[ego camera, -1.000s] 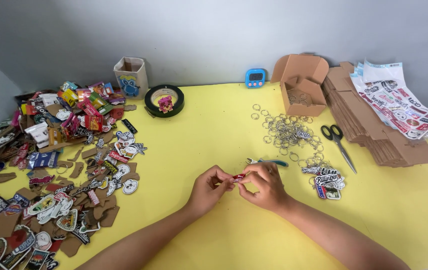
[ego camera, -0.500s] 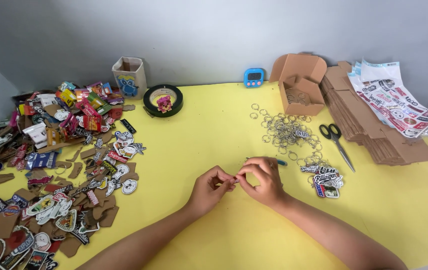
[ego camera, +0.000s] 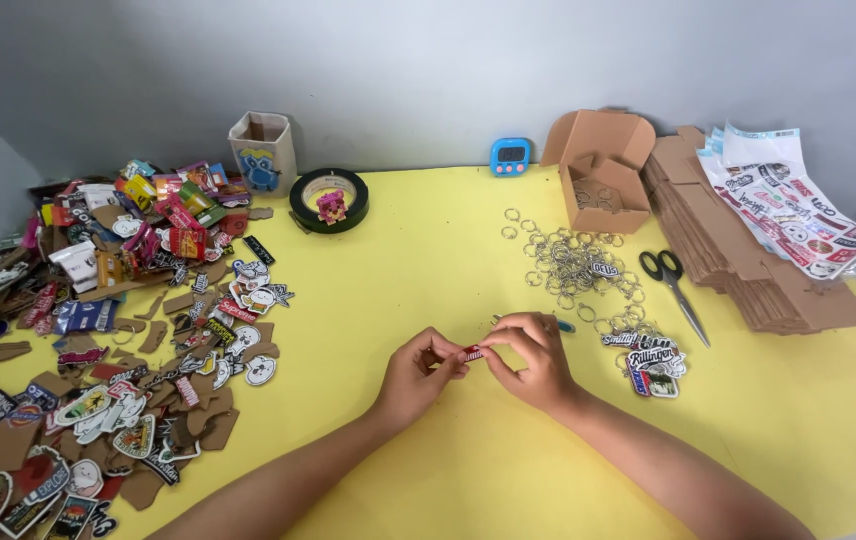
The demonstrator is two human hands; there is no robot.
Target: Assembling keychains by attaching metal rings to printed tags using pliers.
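Both hands are meeting at the centre of the yellow table surface [ego camera: 468, 230]. The left hand [ego camera: 416, 375] and the right hand [ego camera: 536, 358] are pinching, from opposite sides, a small red flat tag [ego camera: 472, 352], which is being held between the fingertips just above the table. Whether a ring is attached to the tag cannot be told.

Just beyond the right hand, a loose pile of metal split rings [ego camera: 576, 262] is lying, with a small group of finished printed keychains [ego camera: 648, 362] just beside the right hand. Black-handled scissors [ego camera: 673, 280] are resting near the rings, beside a stack of flat brown cardboard sheets [ego camera: 748, 260] bearing printed sticker sheets [ego camera: 798, 210]. An open brown cardboard box [ego camera: 603, 175] and a small blue digital timer [ego camera: 510, 155] are standing at the far edge. To the left, a large spread of colourful die-cut cardboard tags [ego camera: 118, 330] is covering the table, with a black tape roll [ego camera: 329, 199] and a cardboard cup [ego camera: 263, 150] behind it.
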